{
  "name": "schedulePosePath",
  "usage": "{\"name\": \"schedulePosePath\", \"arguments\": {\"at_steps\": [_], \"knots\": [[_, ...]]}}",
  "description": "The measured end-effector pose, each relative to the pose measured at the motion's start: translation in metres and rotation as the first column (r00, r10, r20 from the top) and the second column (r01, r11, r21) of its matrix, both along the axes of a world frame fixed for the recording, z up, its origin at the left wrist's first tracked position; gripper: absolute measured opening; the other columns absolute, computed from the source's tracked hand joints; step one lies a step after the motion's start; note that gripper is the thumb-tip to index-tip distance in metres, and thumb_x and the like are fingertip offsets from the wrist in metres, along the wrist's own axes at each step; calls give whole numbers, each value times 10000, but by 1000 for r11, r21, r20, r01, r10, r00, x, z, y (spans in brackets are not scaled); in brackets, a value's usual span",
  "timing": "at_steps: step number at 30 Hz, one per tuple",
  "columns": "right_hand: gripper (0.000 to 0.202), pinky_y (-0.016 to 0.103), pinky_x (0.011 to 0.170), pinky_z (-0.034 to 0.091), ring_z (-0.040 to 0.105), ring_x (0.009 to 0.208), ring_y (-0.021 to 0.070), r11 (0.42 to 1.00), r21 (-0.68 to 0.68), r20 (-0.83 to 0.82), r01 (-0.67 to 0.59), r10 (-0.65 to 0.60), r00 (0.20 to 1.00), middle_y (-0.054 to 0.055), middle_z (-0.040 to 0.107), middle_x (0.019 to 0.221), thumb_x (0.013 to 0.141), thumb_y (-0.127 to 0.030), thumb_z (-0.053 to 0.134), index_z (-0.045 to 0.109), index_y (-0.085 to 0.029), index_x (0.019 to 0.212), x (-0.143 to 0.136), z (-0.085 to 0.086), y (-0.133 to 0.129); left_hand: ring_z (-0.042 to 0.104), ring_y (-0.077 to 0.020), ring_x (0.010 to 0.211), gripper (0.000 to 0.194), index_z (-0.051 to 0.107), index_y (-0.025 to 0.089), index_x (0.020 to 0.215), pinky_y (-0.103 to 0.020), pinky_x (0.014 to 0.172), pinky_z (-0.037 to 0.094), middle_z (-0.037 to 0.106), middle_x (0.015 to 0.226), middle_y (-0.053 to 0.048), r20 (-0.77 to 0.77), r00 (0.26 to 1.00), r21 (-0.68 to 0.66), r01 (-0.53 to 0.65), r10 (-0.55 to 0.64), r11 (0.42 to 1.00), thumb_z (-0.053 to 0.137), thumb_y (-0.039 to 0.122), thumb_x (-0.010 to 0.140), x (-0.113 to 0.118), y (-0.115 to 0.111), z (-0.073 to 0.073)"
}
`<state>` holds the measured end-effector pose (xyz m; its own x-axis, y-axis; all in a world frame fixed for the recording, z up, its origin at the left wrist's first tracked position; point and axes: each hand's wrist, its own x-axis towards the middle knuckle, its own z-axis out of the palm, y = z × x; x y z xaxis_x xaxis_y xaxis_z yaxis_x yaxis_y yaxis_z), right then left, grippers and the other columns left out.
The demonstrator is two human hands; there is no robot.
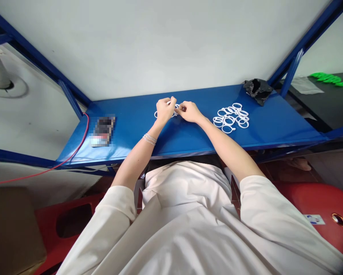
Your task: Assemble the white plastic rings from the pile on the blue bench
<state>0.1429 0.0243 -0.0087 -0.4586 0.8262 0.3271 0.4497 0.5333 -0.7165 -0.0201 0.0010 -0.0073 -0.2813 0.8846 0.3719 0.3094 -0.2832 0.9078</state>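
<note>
Close together above the blue shelf [131,114], both of my hands are closed in a pinch over a few white plastic curtain rings [156,114]. My left hand [165,109] grips one ring near its fingertips, and parts of others show beneath and beside it. Against the right side of these rings, my right hand [189,111] has thumb and finger pressed together on a ring's edge. Fingers hide how the rings touch or join. Further right lies a loose pile of white curtain rings [229,121], several with a small eyelet.
A crumpled black plastic bag [257,90] sits at the back right. On the left lies a blurred-out phone-like object [103,131], near a red cable [84,141]. Blue metal posts [71,98] frame the shelf. A red stool [320,214] stands at lower right.
</note>
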Motion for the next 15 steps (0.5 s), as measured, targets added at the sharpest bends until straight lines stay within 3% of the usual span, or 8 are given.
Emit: {"name": "schedulePosePath", "arguments": {"at_steps": [5,8,11,15], "knots": [[488,449,891,535,670,864,281,998,61,7,33,-33,999,103,739,883,998,-572,826,646,-235,694,9,0,9,675,-271,957,435,536,259,730,-405,953,530,654,774,-60,-188,980,13,-59,60,998,772,501,1002,-6,8,-8],[344,511,1010,554,692,988,328,988,97,33,122,-125,992,124,730,958,998,-488,844,724,-227,808,27,1,23,686,-329,1114,265,619,253,822,-519,1175,463,733,925,-104,-376,923,-24,-93,77,995,779,384,987,-5,7,-7],[251,596,1118,534,697,1138,387,957,113,103,266,-278,955,176,729,1094,980,-426,874,775,-198,945,57,2,40,644,-404,1291,174,669,244,889,-611,1241,406,753,1130,-153,-473,877,-71,-128,80,989,802,330,962,-4,3,-5],[326,766,1174,464,638,1344,493,866,104,242,489,-499,832,290,690,1320,986,-450,858,792,-133,1027,104,0,60,577,-494,1396,179,688,241,884,-709,1222,385,720,1251,-196,-497,864,-108,-156,83,982,833,330,939,-3,0,-6]]}}
